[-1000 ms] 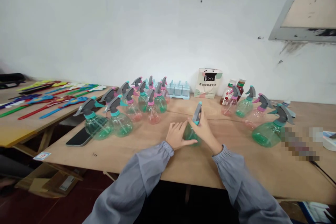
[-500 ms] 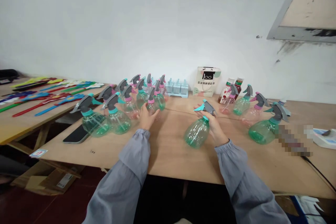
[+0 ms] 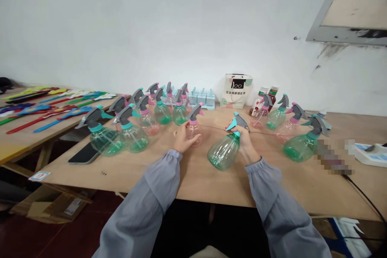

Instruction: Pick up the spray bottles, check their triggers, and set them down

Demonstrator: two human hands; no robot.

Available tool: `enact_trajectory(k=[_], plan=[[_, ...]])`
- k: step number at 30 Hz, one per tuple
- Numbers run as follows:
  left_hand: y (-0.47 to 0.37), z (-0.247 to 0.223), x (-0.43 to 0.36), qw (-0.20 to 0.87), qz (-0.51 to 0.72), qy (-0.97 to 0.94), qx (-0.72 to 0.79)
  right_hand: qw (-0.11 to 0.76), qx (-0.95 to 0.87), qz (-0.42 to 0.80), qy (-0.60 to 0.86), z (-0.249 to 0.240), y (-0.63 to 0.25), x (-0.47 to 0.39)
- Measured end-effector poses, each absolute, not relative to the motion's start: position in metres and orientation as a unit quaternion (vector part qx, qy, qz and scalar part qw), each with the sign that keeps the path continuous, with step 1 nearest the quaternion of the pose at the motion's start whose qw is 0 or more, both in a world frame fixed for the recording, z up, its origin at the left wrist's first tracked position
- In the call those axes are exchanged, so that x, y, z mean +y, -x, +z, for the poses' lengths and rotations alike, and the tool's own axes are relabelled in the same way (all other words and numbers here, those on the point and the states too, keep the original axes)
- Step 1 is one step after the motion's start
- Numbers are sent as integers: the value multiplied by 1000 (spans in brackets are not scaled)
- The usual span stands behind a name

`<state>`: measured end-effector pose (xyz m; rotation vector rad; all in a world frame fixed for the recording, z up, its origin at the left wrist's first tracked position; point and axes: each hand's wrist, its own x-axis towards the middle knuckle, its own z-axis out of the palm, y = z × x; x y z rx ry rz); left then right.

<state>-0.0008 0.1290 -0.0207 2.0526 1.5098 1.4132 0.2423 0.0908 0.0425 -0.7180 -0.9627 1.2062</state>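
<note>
My left hand (image 3: 185,137) is wrapped round the body of a pink spray bottle (image 3: 195,132) with a grey and pink head. Fingers of my right hand (image 3: 244,139) close round the neck of a green spray bottle (image 3: 223,154), which leans with its turquoise trigger pointing left. Several pink and green spray bottles stand to the left, among them a green one (image 3: 134,137) and a pink one (image 3: 149,122). More are at the right, including a pink one (image 3: 287,129) and a green one (image 3: 299,148).
A dark phone (image 3: 84,155) lies at the table's left. Along the wall are a light-blue mould set (image 3: 205,98), a paper bag (image 3: 236,92) and two red-and-white bottles (image 3: 259,102). Colourful hand-shaped sticks (image 3: 45,119) cover the left table. A white tray (image 3: 371,155) sits far right.
My left hand has moved right with the pink bottle, away from the left group. The green bottle in my right hand has shifted slightly left. The whole view has moved a little.
</note>
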Motion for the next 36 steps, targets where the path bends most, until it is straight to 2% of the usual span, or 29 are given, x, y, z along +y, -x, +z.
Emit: enact_trajectory(k=[5, 10, 26, 31, 36], plan=[[2, -21, 129, 113, 481, -703, 511, 622, -481, 523, 329, 44, -236, 88], [1, -18, 127, 118, 478, -704, 513, 641, -481, 494, 337, 41, -235, 88], [2, -18, 127, 124, 470, -705, 517, 622, -504, 507, 319, 44, -228, 84], [2, -17, 127, 123, 468, -706, 517, 662, -449, 507, 321, 40, -231, 88], [2, -17, 127, 120, 471, -704, 518, 664, -452, 494, 332, 41, -232, 87]])
